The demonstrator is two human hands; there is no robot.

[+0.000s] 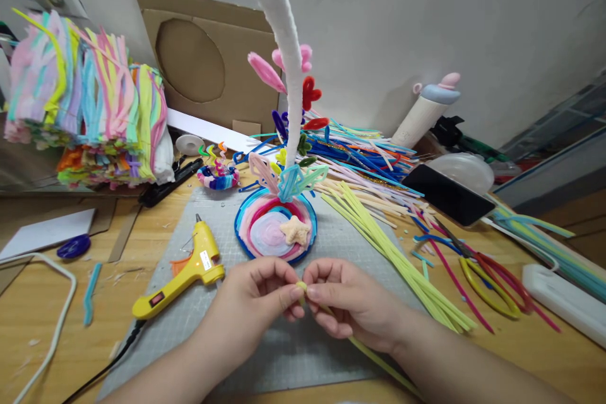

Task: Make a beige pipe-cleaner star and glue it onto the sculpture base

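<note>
Between my fingertips I pinch a yellow-green pipe cleaner (pixel 379 361). My left hand (pixel 265 293) and my right hand (pixel 341 297) meet at its small bent end, while its long tail runs under my right hand toward the lower right. Just beyond my hands stands a round pipe-cleaner base (pixel 243 237) with coloured rings, a cream star (pixel 296 231) and pastel butterfly-like shapes. From it rises a tall white fuzzy stem (pixel 292 69) with pink, red, blue and green loops beside it. A yellow glue gun (pixel 189 268) lies left of my left hand.
A grey cutting mat (pixel 284 360) lies under my hands. To the right are loose yellow-green pipe cleaners (pixel 402 259), pliers (pixel 490 287), scissors (pixel 506 271) and a phone (pixel 449 194). Bundled pipe cleaners (pixel 89 95) and cardboard (pixel 237 44) stand at the back left; a bottle (pixel 423 113) leans right.
</note>
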